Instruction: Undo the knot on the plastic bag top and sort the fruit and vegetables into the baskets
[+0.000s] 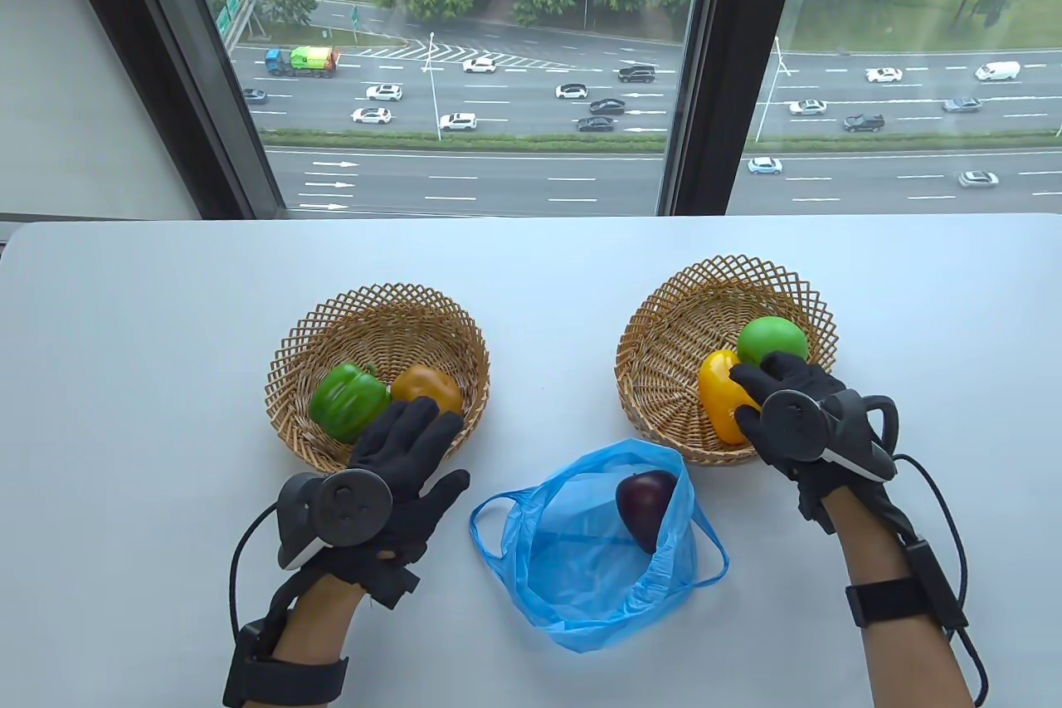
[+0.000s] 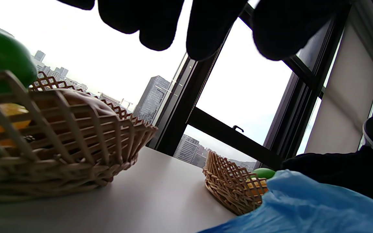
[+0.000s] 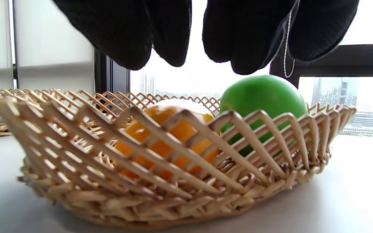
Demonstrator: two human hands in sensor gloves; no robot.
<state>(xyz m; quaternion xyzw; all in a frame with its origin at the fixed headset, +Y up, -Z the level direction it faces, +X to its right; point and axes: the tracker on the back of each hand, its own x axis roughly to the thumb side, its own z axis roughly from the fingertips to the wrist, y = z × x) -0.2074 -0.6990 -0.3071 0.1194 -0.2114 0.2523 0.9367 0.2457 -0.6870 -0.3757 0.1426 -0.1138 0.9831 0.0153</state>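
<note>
Left hand (image 1: 390, 467) fingers relaxed over left basket (image 1: 377, 310), right hand (image 1: 796, 417) spread above right basket (image 1: 722, 285), table view alone shows purple fruit (image 1: 645, 505) in open blue bag (image 1: 581, 550)

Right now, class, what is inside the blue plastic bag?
One dark purple fruit or vegetable lies inside the open blue plastic bag. The bag's folds cover its lower part; nothing else shows through the plastic.

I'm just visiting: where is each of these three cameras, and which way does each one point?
Table view: from above, looking down at the table, window beyond; both gloved hands and forearms show.
Left wrist view: low by the left basket, facing the window; fingertips hang in on top.
Right wrist view: low in front of the right basket, facing the window; fingertips above.
Shared: the green apple appears in the table and right wrist views.
</note>
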